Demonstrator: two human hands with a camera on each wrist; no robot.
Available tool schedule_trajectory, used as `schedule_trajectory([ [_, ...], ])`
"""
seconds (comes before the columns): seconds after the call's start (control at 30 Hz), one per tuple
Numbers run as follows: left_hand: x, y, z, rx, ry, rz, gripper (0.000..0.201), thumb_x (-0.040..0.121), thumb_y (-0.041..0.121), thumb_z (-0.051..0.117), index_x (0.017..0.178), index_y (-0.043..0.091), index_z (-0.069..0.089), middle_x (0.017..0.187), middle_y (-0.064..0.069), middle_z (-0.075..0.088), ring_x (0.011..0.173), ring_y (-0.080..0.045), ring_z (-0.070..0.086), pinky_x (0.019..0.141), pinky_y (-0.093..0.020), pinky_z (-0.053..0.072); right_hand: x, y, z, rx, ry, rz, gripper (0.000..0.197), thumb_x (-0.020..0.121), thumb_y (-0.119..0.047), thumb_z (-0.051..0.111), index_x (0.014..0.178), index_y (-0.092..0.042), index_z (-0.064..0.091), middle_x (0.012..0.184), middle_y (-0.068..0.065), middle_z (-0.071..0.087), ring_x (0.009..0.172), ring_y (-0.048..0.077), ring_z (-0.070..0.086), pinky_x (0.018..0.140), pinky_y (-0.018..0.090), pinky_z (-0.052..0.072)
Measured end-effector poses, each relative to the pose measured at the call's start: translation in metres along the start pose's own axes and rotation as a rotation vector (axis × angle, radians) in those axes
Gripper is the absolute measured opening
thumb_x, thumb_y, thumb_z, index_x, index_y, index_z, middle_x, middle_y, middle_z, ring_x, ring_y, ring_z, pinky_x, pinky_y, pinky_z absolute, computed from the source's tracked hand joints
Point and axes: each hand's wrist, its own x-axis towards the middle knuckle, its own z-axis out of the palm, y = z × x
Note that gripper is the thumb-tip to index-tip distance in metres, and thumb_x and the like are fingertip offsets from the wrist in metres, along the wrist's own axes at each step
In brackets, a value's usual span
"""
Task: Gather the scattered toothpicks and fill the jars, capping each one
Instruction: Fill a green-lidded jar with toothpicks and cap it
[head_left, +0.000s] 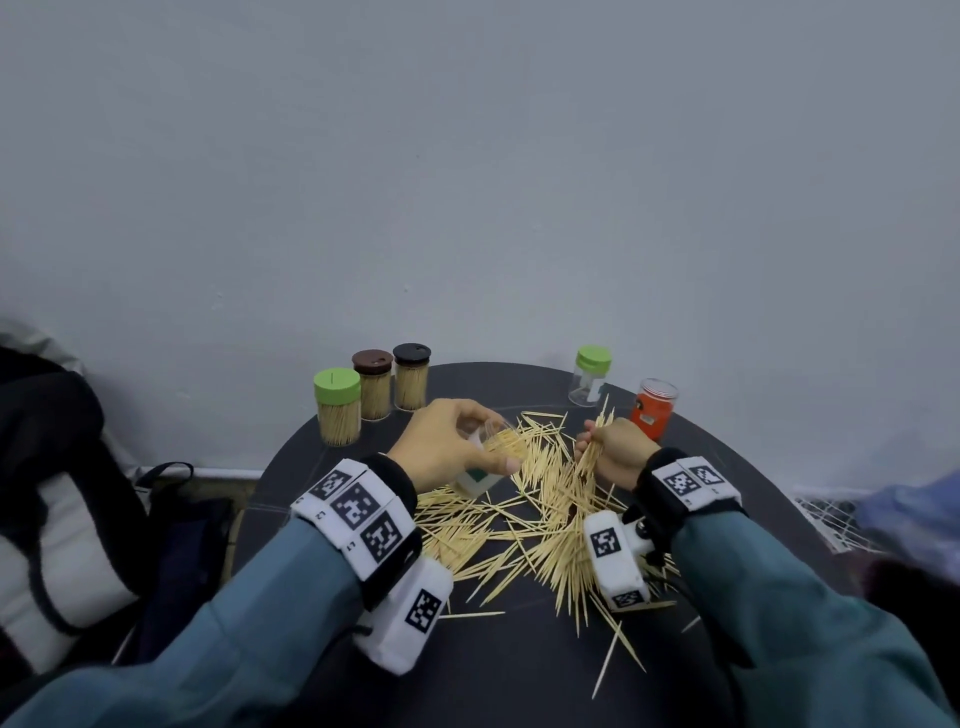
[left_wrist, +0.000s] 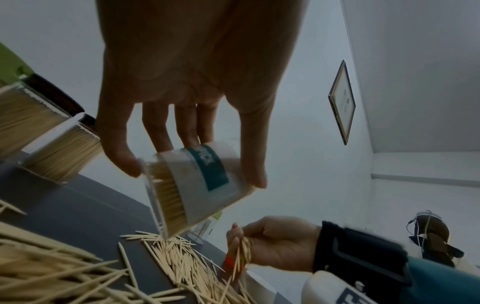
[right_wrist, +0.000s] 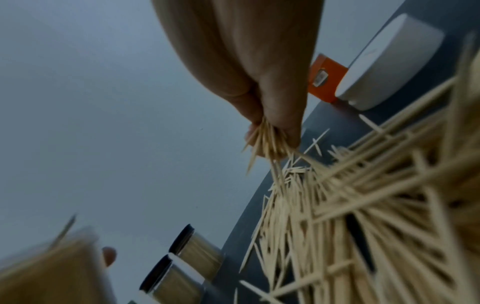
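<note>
here left hand (head_left: 441, 441) grips tilted open jar (head_left: 485, 457); right hand (head_left: 615, 449) clutches toothpick bundle (head_left: 592, 447).

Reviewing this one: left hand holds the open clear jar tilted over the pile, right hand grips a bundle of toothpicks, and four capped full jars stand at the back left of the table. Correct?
Not quite. The head view shows three capped full jars at the back left, not four. The rest holds: the left hand holds the open clear jar tilted over the pile, and the right hand grips a bundle of toothpicks.
</note>
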Motion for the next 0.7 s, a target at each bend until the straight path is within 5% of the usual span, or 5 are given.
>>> schedule_trajectory([
  [0.23, 0.006, -0.006, 0.005, 0.006, -0.073, -0.079, 0.068, 0.067, 0.056, 0.069, 0.118, 0.022, 0.040, 0.120, -0.006, 0.054, 0.106, -0.018, 0.056, 0.073, -0.022, 0.049, -0.020, -0.025, 0.027, 0.139, -0.163, -0.275, 0.025, 0.100, -0.002, 0.021, 0.083, -0.013, 0.035, 0.068, 0.002, 0.034, 0.059, 0.011, 0.034, 0.058, 0.022, 0.034],
  [0.33, 0.008, -0.008, 0.008, 0.064, -0.114, -0.108, 0.085, 0.054, 0.078, 0.060, 0.118, 0.025, 0.040, 0.118, -0.010, 0.049, 0.110, -0.025, 0.051, 0.084, -0.036, 0.053, -0.040, -0.043, 0.043, 0.156, -0.192, -0.398, 0.027, 0.101, -0.003, 0.020, 0.083, -0.015, 0.035, 0.068, 0.001, 0.034, 0.057, 0.011, 0.035, 0.056, 0.020, 0.035],
  [0.5, 0.011, -0.008, 0.010, 0.033, -0.131, -0.090, 0.066, 0.083, 0.046, 0.064, 0.130, 0.015, 0.030, 0.113, -0.010, 0.046, 0.108, -0.021, 0.049, 0.099, -0.046, 0.044, -0.066, -0.048, 0.069, 0.088, -0.234, -0.514, 0.027, 0.102, -0.004, 0.019, 0.084, -0.016, 0.036, 0.068, 0.001, 0.035, 0.058, 0.010, 0.036, 0.057, 0.020, 0.035],
  [0.7, 0.012, -0.011, 0.011, 0.051, -0.091, -0.032, 0.060, 0.086, 0.034, 0.065, 0.128, 0.011, 0.030, 0.129, -0.011, 0.037, 0.125, -0.027, 0.039, 0.105, -0.047, 0.037, -0.073, -0.020, 0.079, -0.028, -0.281, -0.510, 0.026, 0.102, -0.007, 0.020, 0.087, -0.017, 0.038, 0.070, -0.001, 0.038, 0.059, 0.009, 0.040, 0.059, 0.020, 0.039],
])
